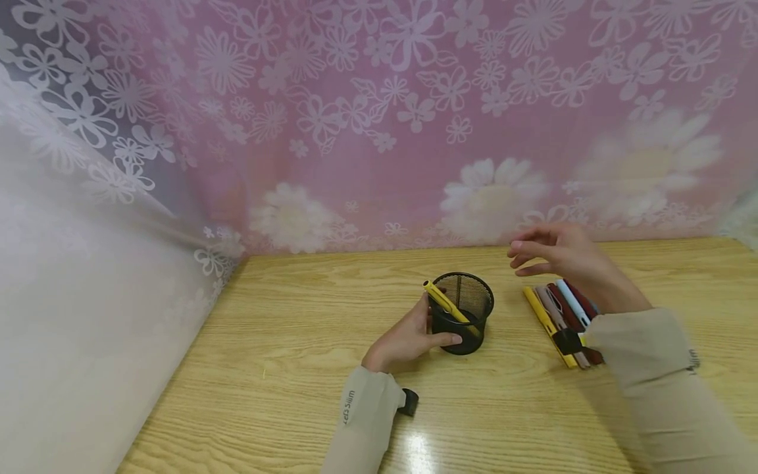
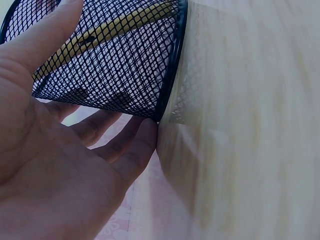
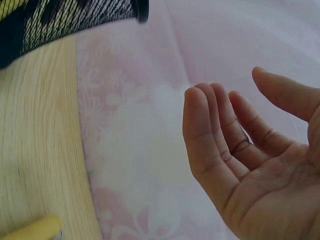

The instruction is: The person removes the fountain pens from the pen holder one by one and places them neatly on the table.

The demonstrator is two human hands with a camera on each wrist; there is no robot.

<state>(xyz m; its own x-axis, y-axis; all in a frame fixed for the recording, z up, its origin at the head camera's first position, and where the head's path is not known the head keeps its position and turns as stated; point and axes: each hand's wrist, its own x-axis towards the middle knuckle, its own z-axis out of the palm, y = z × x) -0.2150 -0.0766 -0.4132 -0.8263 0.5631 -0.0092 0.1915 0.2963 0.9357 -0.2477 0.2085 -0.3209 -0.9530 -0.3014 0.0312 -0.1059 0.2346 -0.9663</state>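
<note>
A black mesh pen cup [image 1: 468, 303] stands upright on the wooden table, and one yellow pen [image 1: 447, 304] leans inside it with its end above the rim. My left hand [image 1: 405, 339] holds the cup from the left side, thumb in front and fingers behind. The left wrist view shows the fingertips against the mesh wall [image 2: 115, 65] near its base. My right hand [image 1: 562, 253] is raised to the right of the cup, its loosely bent fingers [image 3: 197, 130] holding nothing. Below it lies a row of several pens [image 1: 556, 313], yellow, grey, dark red and pale blue, partly hidden by the right wrist and sleeve.
The light wood table [image 1: 284, 342] runs back to a pink flowered curtain [image 1: 355, 131]. A pale cloth [image 1: 89, 296] hangs along the table's left edge. A black wrist strap piece [image 1: 408, 401] shows at the left cuff.
</note>
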